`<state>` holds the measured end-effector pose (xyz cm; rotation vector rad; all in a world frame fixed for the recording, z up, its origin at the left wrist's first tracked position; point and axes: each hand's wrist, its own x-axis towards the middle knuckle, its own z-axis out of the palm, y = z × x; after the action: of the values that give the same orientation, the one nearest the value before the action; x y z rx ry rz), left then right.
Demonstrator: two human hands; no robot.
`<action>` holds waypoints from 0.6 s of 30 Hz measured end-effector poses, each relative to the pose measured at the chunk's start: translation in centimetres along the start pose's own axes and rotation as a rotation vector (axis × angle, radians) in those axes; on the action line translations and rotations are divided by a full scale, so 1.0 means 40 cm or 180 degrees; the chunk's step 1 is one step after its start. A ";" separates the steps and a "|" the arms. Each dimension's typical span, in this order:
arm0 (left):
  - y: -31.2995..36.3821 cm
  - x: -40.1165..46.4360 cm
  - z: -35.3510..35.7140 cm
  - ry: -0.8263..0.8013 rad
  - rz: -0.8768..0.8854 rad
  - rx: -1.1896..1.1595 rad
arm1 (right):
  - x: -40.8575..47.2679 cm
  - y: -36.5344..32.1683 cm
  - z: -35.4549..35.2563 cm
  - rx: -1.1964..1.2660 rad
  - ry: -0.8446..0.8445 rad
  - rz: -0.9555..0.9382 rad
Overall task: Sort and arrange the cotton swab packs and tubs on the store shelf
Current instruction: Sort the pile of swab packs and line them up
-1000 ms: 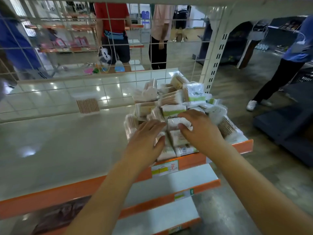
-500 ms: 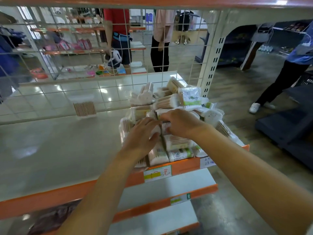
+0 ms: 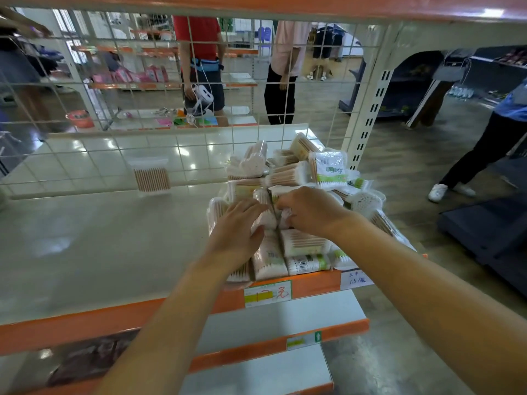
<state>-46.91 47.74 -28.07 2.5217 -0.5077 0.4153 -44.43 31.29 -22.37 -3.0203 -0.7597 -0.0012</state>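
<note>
A heap of cotton swab packs point(image 3: 302, 246) and round tubs point(image 3: 366, 201) covers the right end of the grey shelf point(image 3: 99, 246). My left hand point(image 3: 238, 232) lies on the heap's left side, its fingers curled round a swab pack point(image 3: 265, 215). My right hand point(image 3: 308, 212) is beside it in the middle of the heap, fingers curled down onto a white pack whose shape is mostly hidden. One flat swab pack point(image 3: 151, 178) leans alone against the wire back grid.
A wire grid point(image 3: 137, 95) closes the shelf's back and a white upright point(image 3: 368, 109) stands at its right. An orange edge with price labels point(image 3: 268, 293) runs along the front, with lower shelves beneath. People stand beyond the grid and on the right.
Both hands moved further back onto the heap and drew together at its middle. The camera tilted so the upper shelf edge is in view.
</note>
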 end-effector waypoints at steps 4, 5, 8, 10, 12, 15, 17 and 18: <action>0.011 -0.004 0.002 0.0002 0.0041 -0.0049 | -0.005 0.002 -0.009 -0.0108 0.0037 0.0036; 0.014 -0.005 0.002 0.0011 0.0041 -0.0080 | -0.006 0.000 -0.011 -0.0114 0.0045 0.0046; 0.029 -0.009 0.005 0.0022 0.0029 -0.0211 | -0.007 -0.004 -0.016 -0.0073 0.0098 0.0031; 0.036 -0.011 0.007 0.0018 0.0056 -0.0213 | -0.004 -0.003 -0.015 -0.0073 0.0120 0.0020; 0.037 -0.012 0.009 -0.0018 0.0054 -0.0158 | -0.003 -0.002 -0.014 -0.0096 0.0128 -0.0009; 0.034 -0.010 0.010 -0.0077 -0.0002 -0.0091 | -0.002 0.000 -0.020 -0.0044 0.0142 -0.0028; 0.032 -0.010 0.008 -0.0094 -0.0031 -0.0106 | -0.003 0.000 -0.027 0.0021 0.0147 -0.0042; 0.030 -0.009 0.007 -0.0112 -0.0044 -0.0097 | -0.004 0.001 -0.031 0.0016 0.0148 -0.0053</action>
<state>-47.71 46.74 -27.90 2.5055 -0.5061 0.3558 -44.55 31.16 -21.14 -2.9977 -0.7794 -0.0693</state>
